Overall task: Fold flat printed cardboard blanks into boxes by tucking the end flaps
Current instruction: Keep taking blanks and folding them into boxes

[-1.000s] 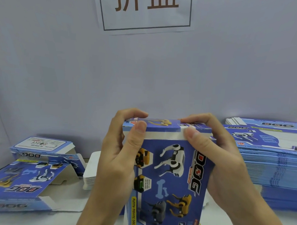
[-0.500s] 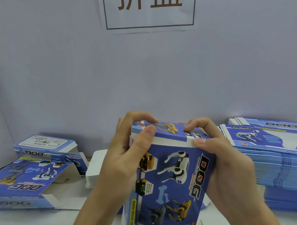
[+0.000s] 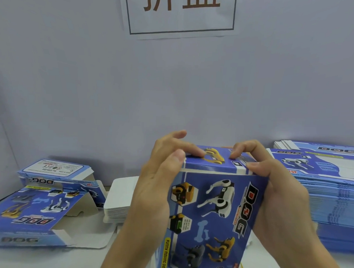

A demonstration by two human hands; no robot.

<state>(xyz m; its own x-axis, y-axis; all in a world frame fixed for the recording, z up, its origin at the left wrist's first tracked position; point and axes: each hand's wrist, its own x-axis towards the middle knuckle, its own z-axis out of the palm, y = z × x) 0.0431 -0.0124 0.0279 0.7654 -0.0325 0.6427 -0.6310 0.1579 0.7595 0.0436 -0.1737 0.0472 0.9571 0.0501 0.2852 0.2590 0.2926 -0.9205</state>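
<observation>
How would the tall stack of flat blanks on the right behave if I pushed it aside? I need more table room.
The stack of flat blanks looks heavy, being many sheets deep. Its printed sheets would probably slide and fan out rather than move together; its top sheets already sit offset.

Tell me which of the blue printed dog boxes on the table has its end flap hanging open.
The near-left blue printed cardboard box, lying flat with a white flap spread open; the smaller box behind it and the held one look closed.
</observation>
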